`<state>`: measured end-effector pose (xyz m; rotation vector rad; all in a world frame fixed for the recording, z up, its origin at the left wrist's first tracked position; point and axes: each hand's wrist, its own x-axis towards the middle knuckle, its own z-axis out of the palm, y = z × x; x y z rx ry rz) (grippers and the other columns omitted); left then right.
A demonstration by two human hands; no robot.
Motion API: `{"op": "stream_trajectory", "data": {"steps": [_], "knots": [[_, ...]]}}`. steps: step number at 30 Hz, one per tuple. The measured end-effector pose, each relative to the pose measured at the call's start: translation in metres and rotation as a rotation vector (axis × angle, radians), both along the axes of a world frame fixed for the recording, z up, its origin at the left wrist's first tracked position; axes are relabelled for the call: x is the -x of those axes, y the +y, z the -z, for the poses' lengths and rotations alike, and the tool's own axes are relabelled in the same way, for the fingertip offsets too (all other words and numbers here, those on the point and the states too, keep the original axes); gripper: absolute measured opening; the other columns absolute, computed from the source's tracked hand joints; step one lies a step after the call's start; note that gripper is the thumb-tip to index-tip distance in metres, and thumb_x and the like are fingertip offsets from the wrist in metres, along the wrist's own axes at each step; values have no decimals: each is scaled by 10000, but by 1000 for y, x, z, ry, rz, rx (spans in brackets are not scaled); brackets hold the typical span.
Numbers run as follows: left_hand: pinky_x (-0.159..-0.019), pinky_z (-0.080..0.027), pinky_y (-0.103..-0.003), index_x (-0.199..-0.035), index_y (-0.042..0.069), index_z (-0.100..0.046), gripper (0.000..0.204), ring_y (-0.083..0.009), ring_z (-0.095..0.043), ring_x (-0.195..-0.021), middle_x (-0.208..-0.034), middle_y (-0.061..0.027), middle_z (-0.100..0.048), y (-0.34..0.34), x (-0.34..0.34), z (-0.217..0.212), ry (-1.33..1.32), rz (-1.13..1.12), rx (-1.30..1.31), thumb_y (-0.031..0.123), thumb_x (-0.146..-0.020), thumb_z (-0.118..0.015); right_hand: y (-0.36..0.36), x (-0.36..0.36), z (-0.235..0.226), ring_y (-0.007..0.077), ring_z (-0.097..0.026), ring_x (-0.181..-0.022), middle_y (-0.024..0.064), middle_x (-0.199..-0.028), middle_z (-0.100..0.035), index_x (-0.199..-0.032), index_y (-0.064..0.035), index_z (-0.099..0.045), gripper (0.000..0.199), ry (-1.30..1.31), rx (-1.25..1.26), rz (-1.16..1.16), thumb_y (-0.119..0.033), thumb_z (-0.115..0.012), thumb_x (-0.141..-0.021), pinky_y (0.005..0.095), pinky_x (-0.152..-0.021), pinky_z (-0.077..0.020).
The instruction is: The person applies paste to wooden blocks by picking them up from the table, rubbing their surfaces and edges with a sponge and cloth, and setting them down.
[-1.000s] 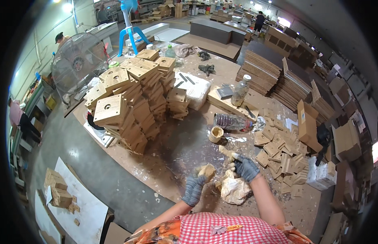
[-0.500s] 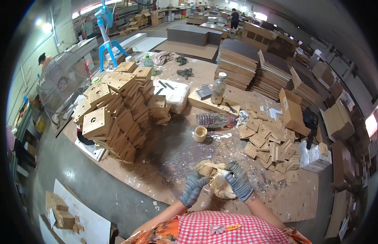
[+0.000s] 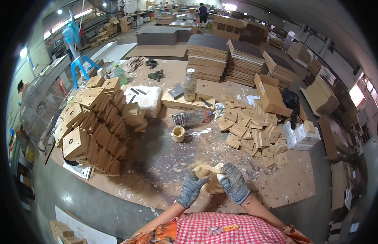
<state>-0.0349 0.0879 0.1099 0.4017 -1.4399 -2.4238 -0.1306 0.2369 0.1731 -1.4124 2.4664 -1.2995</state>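
Observation:
Both my hands wear grey knit gloves and meet over the near edge of the worktable. Between them is a tan, crumpled, soft bundle (image 3: 213, 188), like a bag smeared with paste; its exact kind is unclear. My left hand (image 3: 191, 189) grips its left side with the fingers curled. At its upper right, my right hand (image 3: 234, 183) pinches the material. The lower part of the bundle hangs between the wrists, partly hidden by the gloves. Beyond the hands stands a small tan cup (image 3: 178, 134) with a crusted rim. A clear plastic bottle (image 3: 189, 118) lies behind it.
A tall leaning stack of drilled wooden blocks (image 3: 95, 134) fills the table's left side. Loose wooden blocks (image 3: 248, 132) spread over the right. A jar (image 3: 190, 84) stands on a board at the back. Left of the table is a large fan (image 3: 40, 105).
The view has turned, so the table's contents sit farther left in the picture. My hands still hold the tan bundle; the right hand's fingers have shifted over its top.

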Motion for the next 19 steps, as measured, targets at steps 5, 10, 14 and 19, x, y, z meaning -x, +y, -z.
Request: {"op": "stream_trajectory", "data": {"steps": [5, 10, 14, 19], "knots": [[-892, -499, -331, -1351, 50, -358, 592, -195, -543, -1110, -1260, -104, -502, -1, 9, 5, 116, -1, -41, -25, -829, -627, 11, -11, -4, 351, -558, -835, 175, -858, -563, -911, -24, -581, 192, 62, -33, 21, -211, -545, -898, 424, -777, -462], [-914, -490, -330, -1370, 59, -359, 622, -189, -529, -1122, -1287, -78, -486, 8, 10, 7, 98, 55, 3, -30, -825, -645, 16, -15, -10, 366, -552, -830, 181, -850, -563, -901, -24, -577, 187, -161, 94, 119, -209, -545, -897, 447, -792, -442], [-939, -479, -309, -1360, 33, -389, 604, -171, -530, -1107, -1241, -87, -521, 13, 14, -11, 81, 70, 27, -52, -824, -651, 21, -17, 0, 378, -552, -829, 188, -856, -565, -918, -23, -573, 204, 64, 75, 158, -224, -543, -900, 450, -775, -449], [-931, -497, -339, -1353, 39, -409, 576, -201, -530, -1148, -1306, -110, -499, 12, 8, 8, -28, 123, 93, -25, -838, -657, 38, -18, -9, 367, -565, -969, 224, -1016, -586, -1030, -29, -590, 279, -223, -13, 102, -271, -551, -898, 467, -913, -426]]}}
